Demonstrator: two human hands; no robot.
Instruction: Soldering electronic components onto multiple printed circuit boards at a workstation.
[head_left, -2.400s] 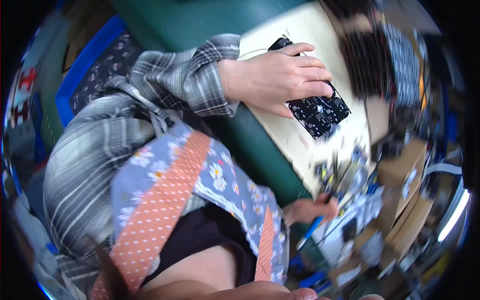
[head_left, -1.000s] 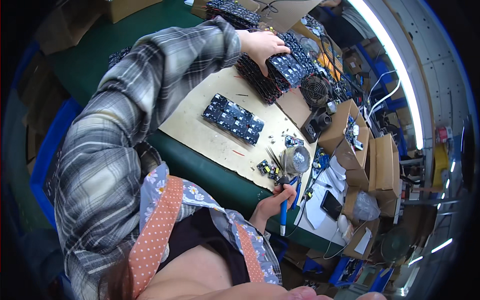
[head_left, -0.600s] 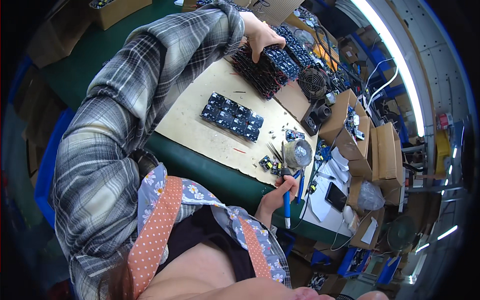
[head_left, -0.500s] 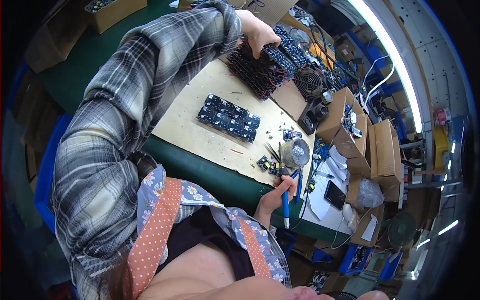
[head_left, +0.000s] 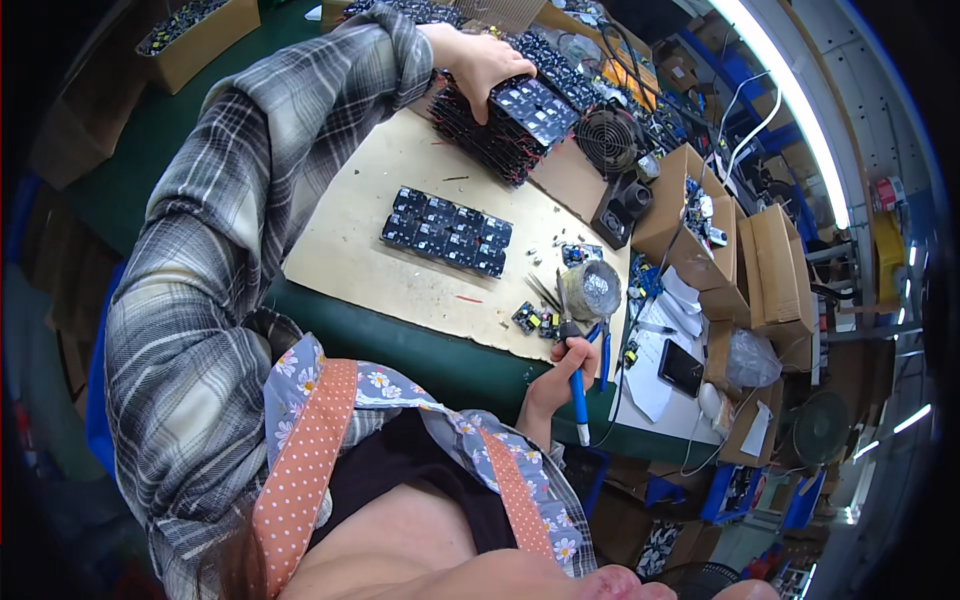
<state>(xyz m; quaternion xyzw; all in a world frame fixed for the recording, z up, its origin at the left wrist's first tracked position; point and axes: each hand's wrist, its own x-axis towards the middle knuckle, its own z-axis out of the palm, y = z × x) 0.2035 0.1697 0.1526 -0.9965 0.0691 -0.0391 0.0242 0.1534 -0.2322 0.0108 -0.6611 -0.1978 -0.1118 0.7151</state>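
The left hand (head_left: 487,68) has its thumb spread away from the other fingers, which lie over the left end of the top black circuit-board panel (head_left: 538,108) while the thumb points down at its near side; I cannot tell whether they pinch it or only rest on it. The fingers of the right hand (head_left: 560,378) are curled around a blue-handled soldering iron (head_left: 579,395), its metal end pointing away from the body. A lone circuit-board panel (head_left: 447,232) lies flat, components up, and serves to place the rest: the top panel sits on a thick stack of similar panels (head_left: 490,140) beyond it and to its right, with red wires poking from the layers, and the iron is nearer the body, also to its right. Beneath the lone panel spreads a cream work board (head_left: 350,240), on which a short red wire (head_left: 468,299) lies just on its near side. To its right stand a round tub with a silvery top (head_left: 600,285) and, nearer, small circuit boards with yellow parts (head_left: 535,320). Farther right of it are white papers (head_left: 650,370), a dark flat-screened device (head_left: 682,368) and an open cardboard box (head_left: 675,225); past the stack is a black round fan grille (head_left: 607,138).
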